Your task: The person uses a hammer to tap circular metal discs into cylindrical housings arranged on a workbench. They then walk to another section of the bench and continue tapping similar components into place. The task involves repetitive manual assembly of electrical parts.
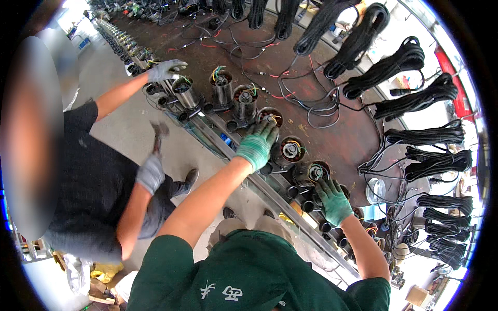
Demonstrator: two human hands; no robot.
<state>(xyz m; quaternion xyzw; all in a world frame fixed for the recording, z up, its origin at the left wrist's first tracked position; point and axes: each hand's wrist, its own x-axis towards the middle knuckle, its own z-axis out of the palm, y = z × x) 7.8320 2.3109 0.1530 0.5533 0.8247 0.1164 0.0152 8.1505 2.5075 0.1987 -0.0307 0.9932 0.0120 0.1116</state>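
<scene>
At the left, a co-worker in a dark top is standing beside the brown table. One grey-gloved hand of that person is stretching out just beside a metal motor, while the other grey-gloved hand is gripping a hammer, which is blurring. Two more motors, the third motor and the fourth motor, are standing upright in a slanting row along the table edge. Next, the person's green-gloved left hand is lying palm down with its fingers extending over the top of a motor with a dark rim. A motor with copper windings is standing between the two hands. Farther right, the green-gloved right hand is spreading its fingers at the near side of a motor with green wires. Neither hand is clenching; I cannot tell whether the fingertips are pressing or merely resting. A clear round container is sitting beyond the right hand, and black cable bundles are lining the far right.
</scene>
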